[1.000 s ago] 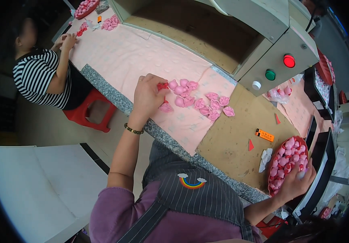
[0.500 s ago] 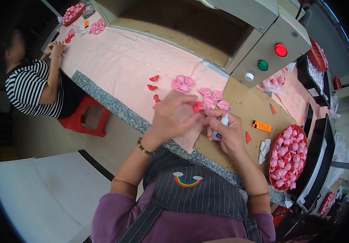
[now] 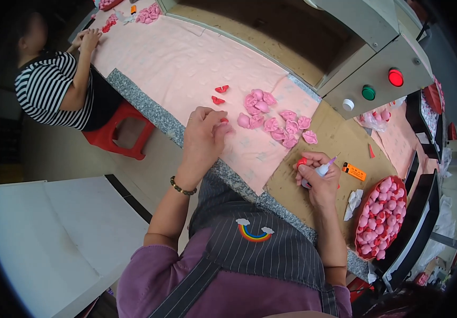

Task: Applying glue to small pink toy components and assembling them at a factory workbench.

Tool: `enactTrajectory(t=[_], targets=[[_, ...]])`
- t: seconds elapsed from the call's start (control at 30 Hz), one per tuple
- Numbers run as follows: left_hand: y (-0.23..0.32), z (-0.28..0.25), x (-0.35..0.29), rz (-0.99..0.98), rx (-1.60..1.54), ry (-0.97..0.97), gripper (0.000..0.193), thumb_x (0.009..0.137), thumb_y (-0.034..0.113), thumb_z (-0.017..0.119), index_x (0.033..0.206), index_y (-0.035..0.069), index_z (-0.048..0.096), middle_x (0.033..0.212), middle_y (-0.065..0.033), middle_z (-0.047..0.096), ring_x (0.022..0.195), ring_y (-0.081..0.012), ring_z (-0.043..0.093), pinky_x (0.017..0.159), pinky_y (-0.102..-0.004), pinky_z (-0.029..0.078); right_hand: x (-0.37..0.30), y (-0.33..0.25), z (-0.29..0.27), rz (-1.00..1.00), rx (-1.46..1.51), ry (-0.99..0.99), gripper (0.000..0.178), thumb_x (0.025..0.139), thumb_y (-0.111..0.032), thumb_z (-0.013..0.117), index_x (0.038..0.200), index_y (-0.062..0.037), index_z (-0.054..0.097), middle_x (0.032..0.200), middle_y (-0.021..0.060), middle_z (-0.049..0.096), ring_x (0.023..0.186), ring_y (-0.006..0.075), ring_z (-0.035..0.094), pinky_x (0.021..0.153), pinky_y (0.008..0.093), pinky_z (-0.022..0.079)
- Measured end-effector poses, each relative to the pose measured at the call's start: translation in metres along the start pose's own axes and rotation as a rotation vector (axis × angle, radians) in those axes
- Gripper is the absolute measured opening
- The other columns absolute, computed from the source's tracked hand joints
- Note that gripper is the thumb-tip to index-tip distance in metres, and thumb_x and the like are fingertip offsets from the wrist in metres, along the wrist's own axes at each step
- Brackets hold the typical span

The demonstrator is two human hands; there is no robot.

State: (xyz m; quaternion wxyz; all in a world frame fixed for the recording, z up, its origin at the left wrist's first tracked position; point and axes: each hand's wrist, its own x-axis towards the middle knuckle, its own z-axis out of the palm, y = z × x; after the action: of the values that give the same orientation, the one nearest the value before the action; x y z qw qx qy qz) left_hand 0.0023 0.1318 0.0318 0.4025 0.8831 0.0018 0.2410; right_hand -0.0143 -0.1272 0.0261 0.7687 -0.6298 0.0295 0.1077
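My left hand (image 3: 203, 137) is over the pink cloth, thumb and fingertips closed on a small red piece (image 3: 224, 121) that the fingers partly hide. Two similar red pieces (image 3: 220, 94) lie just beyond it. To the right, above the brown board, my right hand (image 3: 321, 183) grips a small white glue bottle (image 3: 323, 169) with a thin purple nozzle pointing up and right. Between that hand's thumb and fingers is another red piece (image 3: 301, 161). Several pink molded pieces (image 3: 290, 127), some rounded and some like hollow shells, lie in a loose group between the hands.
A red basket (image 3: 357, 225) of pink-and-red pieces stands at right, near an orange lighter (image 3: 354, 171) and crumpled white paper (image 3: 353, 204). Behind the cloth (image 3: 170, 63) is a grey machine (image 3: 340, 103) with buttons. Another person (image 3: 58, 87) works at far left beside a red stool (image 3: 119, 135).
My hands have moved apart, the left one going left to a red piece on the cloth and closing on it. The right still holds the glue bottle. The whole view has shifted slightly.
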Motion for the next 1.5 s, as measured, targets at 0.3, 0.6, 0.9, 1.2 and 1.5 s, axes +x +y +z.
enactTrajectory(t=[0.3, 0.6, 0.9, 1.2, 1.5], targets=[[0.029, 0.018, -0.010, -0.134, -0.455, -0.110, 0.010, 0.073, -0.010, 0.063, 0.078, -0.001, 0.061, 0.089, -0.0058, 0.061, 0.078, -0.0123, 0.060, 0.064, -0.0236, 0.051, 0.004, -0.007, -0.009, 0.050, 0.377, -0.049, 0.023, 0.076, 0.005, 0.055, 0.099, 0.0039, 0.056, 0.083, 0.0194, 0.062, 0.060, 0.0198, 0.060, 0.051, 0.0293, 0.050], [0.063, 0.083, -0.027, -0.440, -1.040, -0.632, 0.035, 0.079, -0.007, 0.060, 0.112, -0.004, 0.053, 0.094, -0.0084, 0.062, 0.082, -0.0092, 0.060, 0.071, -0.0211, 0.050, -0.009, -0.016, -0.019, -0.023, 0.251, -0.039, 0.022, 0.075, 0.006, 0.059, 0.097, 0.0027, 0.059, 0.083, 0.0121, 0.058, 0.064, 0.0184, 0.059, 0.052, 0.0280, 0.049], [0.064, 0.096, -0.035, -0.388, -0.974, -0.688, 0.019, 0.079, -0.005, 0.063, 0.097, -0.006, 0.060, 0.090, -0.0111, 0.065, 0.080, -0.0108, 0.063, 0.069, -0.0206, 0.052, -0.008, -0.008, -0.029, -0.224, -0.146, -0.011, 0.022, 0.076, 0.009, 0.058, 0.097, 0.0050, 0.060, 0.087, 0.0076, 0.053, 0.067, 0.0117, 0.057, 0.056, 0.0212, 0.048], [0.061, 0.097, -0.040, -0.433, -1.105, -0.670, 0.025, 0.076, -0.008, 0.062, 0.101, -0.006, 0.059, 0.096, -0.0102, 0.063, 0.085, -0.0127, 0.062, 0.075, -0.0230, 0.051, -0.009, 0.003, -0.020, -0.177, -0.128, 0.090, 0.021, 0.075, 0.010, 0.058, 0.094, 0.0029, 0.062, 0.085, 0.0049, 0.054, 0.073, 0.0090, 0.055, 0.062, 0.0203, 0.043], [0.060, 0.102, -0.047, -0.362, -1.015, -0.600, 0.018, 0.078, -0.011, 0.057, 0.095, -0.005, 0.058, 0.096, -0.0093, 0.062, 0.086, -0.0135, 0.061, 0.077, -0.0249, 0.051, -0.008, 0.012, -0.019, -0.189, -0.195, 0.084, 0.018, 0.077, 0.012, 0.055, 0.094, 0.0061, 0.057, 0.091, 0.0099, 0.054, 0.070, 0.0117, 0.059, 0.056, 0.0215, 0.049]])
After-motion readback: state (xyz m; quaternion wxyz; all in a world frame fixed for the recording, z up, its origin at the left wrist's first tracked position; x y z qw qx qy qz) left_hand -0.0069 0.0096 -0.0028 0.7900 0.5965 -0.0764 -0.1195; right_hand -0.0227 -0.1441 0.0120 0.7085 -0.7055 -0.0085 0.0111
